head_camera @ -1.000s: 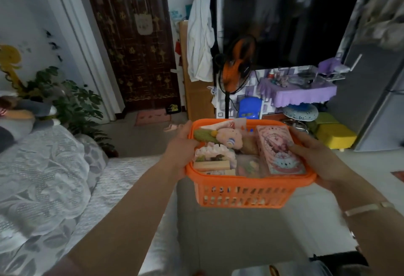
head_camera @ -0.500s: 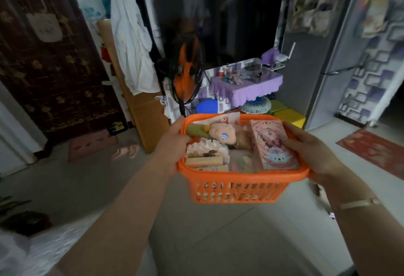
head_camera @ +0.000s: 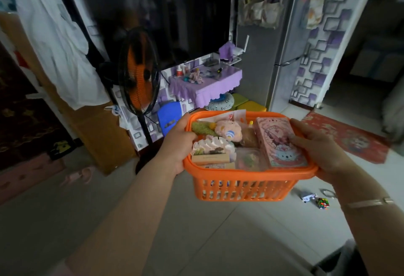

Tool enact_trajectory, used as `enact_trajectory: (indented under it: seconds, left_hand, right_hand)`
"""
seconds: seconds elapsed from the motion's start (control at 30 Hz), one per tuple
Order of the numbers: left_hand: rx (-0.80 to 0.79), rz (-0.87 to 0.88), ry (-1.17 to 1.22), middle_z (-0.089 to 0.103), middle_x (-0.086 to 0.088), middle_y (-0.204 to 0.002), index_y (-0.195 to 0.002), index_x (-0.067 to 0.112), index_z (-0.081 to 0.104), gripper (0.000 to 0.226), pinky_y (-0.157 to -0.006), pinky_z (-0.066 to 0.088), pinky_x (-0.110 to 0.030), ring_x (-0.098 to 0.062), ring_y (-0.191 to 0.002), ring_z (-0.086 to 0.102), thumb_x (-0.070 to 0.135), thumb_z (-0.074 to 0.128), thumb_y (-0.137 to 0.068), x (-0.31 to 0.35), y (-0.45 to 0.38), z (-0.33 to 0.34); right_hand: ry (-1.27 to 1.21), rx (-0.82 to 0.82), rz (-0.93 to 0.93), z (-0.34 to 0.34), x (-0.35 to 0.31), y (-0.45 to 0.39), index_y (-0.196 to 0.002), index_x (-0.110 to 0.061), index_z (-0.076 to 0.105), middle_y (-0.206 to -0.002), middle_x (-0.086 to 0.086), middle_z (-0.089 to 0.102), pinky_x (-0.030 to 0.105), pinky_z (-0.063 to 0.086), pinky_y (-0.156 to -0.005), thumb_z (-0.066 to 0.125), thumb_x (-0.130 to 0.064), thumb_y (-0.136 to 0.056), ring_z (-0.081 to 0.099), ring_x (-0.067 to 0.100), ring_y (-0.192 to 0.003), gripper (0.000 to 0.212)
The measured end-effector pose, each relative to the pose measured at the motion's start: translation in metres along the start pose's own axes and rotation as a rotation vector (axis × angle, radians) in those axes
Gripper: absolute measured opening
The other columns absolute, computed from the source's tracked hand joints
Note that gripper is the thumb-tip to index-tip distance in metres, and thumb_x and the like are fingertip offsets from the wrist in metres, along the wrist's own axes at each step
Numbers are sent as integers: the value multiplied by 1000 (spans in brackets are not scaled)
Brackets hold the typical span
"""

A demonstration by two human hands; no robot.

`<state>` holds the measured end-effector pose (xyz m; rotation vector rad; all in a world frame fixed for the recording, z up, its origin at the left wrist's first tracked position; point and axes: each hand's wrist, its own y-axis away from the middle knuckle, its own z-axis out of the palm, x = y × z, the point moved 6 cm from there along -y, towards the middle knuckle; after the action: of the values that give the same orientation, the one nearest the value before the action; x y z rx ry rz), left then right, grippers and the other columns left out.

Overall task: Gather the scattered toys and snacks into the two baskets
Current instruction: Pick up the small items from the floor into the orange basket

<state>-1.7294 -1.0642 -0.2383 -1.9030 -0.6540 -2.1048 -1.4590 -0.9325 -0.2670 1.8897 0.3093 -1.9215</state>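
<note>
Orange slotted basket [head_camera: 244, 190] held level, full: pink box [head_camera: 278, 142], pink plush [head_camera: 229, 130], wooden blocks [head_camera: 211, 159]; cube [head_camera: 323, 203] on floor.

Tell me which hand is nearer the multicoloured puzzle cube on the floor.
Right. The right hand grips the orange plastic basket just above the cube; the left hand grips the far rim.

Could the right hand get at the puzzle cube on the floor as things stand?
Probably not yet. The right hand grips one side of the full orange basket, the left hand the other. The puzzle cube lies low on bare tiles, unobstructed, once a hand is free.
</note>
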Motion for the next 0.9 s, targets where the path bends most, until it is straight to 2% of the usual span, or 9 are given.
enact_trajectory:
  seconds: [0.2, 0.33, 0.47, 0.5, 0.57, 0.63, 0.73, 0.83, 0.9]
  left_hand:
    - [-77, -12, -67, 76, -8, -90, -118, 32, 68, 55, -74, 61, -45, -24, -74, 74, -11, 46, -92, 1, -96, 51]
    - [-196, -5, -81, 77, -5, -87, -116, 27, 70, 49, -64, 61, -36, -21, -74, 75, -10, 47, -93, 12, -163, 105]
    - [-272, 6, -77, 75, -12, -101, -120, 29, 68, 51, -72, 61, -42, -27, -84, 75, -9, 49, -92, 23, -221, 154]
    - [-304, 17, -65, 75, -13, -101, -118, 29, 68, 51, -72, 61, -42, -27, -82, 75, -9, 48, -92, 29, -239, 170]
    - [-343, 21, -59, 74, -10, -93, -115, 28, 68, 49, -64, 61, -37, -21, -72, 74, -11, 47, -93, 39, -267, 195]
    - [-375, 19, -67, 73, -10, -93, -125, 26, 64, 51, -56, 58, -31, -18, -67, 73, -10, 46, -93, 45, -295, 218]
    - [-441, 9, -90, 70, -14, -109, -141, 19, 52, 51, -59, 57, -31, -21, -75, 75, -5, 47, -96, 46, -333, 250]
    - [-501, 5, -98, 72, -12, -106, -127, 27, 61, 44, -63, 58, -33, -21, -78, 76, -3, 47, -98, 51, -367, 282]
    - [-570, 21, -116, 73, -11, -103, -123, 29, 63, 43, -61, 58, -32, -21, -77, 75, -3, 46, -99, 55, -391, 304]
  right_hand:
    - [30, 112, 10, -51, 4, -55, -121, -36, 52, -105, 5, 71, 29, 57, -54, 47, -16, -98, 72, 27, -82, 30]
    - [24, 197, 1, -94, -11, -97, -124, -33, 53, -102, 8, 72, 29, 57, -54, 48, -16, -98, 72, 29, -80, 31]
    - [-10, 245, -20, -135, -31, -137, -134, -29, 48, -103, 9, 72, 37, 60, -63, 57, -20, -89, 71, 33, -87, 46]
    - [-20, 261, -35, -148, -39, -150, -135, -30, 48, -104, 10, 72, 41, 60, -67, 64, -24, -85, 71, 33, -89, 53]
    - [5, 282, -42, -170, -50, -169, -138, -29, 46, -110, 11, 70, 51, 57, -77, 86, -44, -57, 69, 36, -95, 91]
    - [3, 314, -51, -191, -57, -187, -138, -30, 46, -114, 11, 69, 53, 54, -82, 90, -56, -35, 68, 36, -98, 115]
    - [-2, 359, -89, -213, -63, -206, -130, -31, 54, -113, 9, 70, 48, 56, -80, 90, -57, -36, 69, 33, -98, 104]
    - [-17, 416, -104, -231, -70, -226, -126, -31, 57, -110, 9, 71, 52, 54, -85, 75, -34, -72, 68, 34, -98, 57]
    - [-19, 484, -101, -245, -70, -240, -124, -31, 57, -108, 9, 71, 50, 54, -84, 62, -24, -79, 69, 33, -97, 45]
